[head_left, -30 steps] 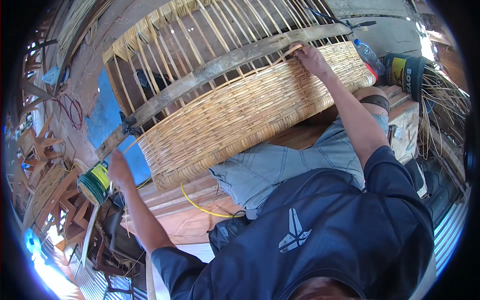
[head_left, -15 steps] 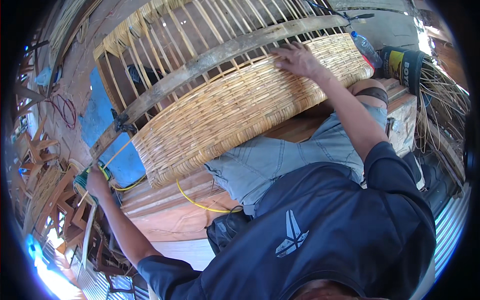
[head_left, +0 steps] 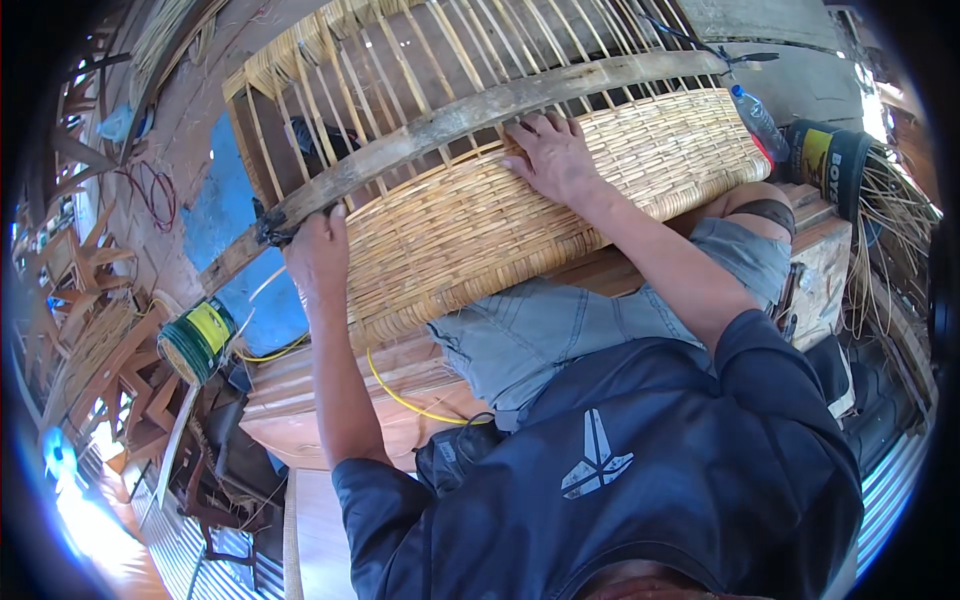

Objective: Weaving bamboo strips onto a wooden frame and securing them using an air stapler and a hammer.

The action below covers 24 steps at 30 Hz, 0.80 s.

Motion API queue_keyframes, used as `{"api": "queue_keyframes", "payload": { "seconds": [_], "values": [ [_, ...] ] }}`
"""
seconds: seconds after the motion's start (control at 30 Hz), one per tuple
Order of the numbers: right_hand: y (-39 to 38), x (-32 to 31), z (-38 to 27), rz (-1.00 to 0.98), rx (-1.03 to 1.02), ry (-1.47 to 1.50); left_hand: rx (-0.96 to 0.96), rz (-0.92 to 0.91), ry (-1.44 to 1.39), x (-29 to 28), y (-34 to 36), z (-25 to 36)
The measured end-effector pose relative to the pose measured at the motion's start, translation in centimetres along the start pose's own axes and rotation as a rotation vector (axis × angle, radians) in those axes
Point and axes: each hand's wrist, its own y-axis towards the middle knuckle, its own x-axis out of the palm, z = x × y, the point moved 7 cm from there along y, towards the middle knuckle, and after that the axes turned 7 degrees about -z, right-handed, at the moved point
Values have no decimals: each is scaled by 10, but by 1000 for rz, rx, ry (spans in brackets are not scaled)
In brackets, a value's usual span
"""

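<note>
Across my lap lies a woven rattan panel [head_left: 450, 235], tightly woven in its near part, with bare rattan stakes [head_left: 400, 65] beyond. A wooden bar [head_left: 450, 115] crosses over the stakes along the upper edge of the weave. My left hand [head_left: 318, 250] is closed at the panel's left end, beside the dark tie on the bar. A thin rattan strip [head_left: 268, 283] pokes out to the left of that hand; its fingers hide the rest. My right hand [head_left: 552, 160] rests on the weave's upper edge, fingers spread and their tips bent over towards the stakes.
A green and yellow tub [head_left: 198, 338] stands at the left by a blue sheet [head_left: 215, 190]. Carved wooden pieces [head_left: 95, 265] pile up at far left. To the right are a plastic bottle [head_left: 757, 118] and a dark bucket [head_left: 825, 165] near loose rattan strands [head_left: 895, 220].
My left hand has come from beside the tub, up and right to the panel's left end. My right hand has slid left along the weave's edge. The long strip's stretch at left has shortened.
</note>
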Motion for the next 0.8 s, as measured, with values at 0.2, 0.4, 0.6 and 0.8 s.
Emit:
{"api": "queue_keyframes", "payload": {
  "seconds": [0.2, 0.4, 0.6, 0.8],
  "values": [
    [-8, -11, -14, 235, -48, -9, 76, 49, -101, 12, 1, 21],
    [8, 10, -52, 100, -146, 13, 19, -83, -156, 25, 12, 12],
    [6, 12, -50, 211, -190, 42, 107, -42, -220, 29, 12, 5],
    [9, 11, -58, 127, -144, 48, 95, -79, -136, 23, 4, 2]
  ]
}}
